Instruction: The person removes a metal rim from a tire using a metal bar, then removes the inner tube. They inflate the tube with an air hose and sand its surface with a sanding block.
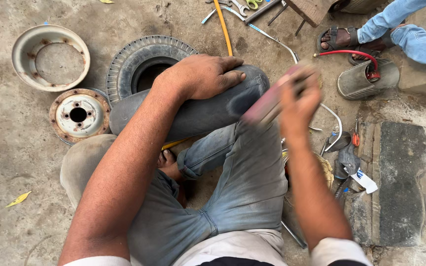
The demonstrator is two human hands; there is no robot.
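A dark grey inflated inner tube [198,111] lies across my knee, over my blue jeans. My left hand [204,75] presses flat on top of it, fingers spread toward the right. My right hand [299,96] is blurred with motion and grips a flat pink-red tool [267,104] whose lower end touches the tube's right end near my knee. What kind of tool it is cannot be made out through the blur.
A small ribbed tyre [146,61] lies behind the tube. Two rusty wheel rim halves [50,56] [79,115] sit at left. Wrenches and a yellow rod [223,24] lie at top. Another person's sandalled foot [338,39], a red hose [351,53] and scattered tools [346,157] are at right.
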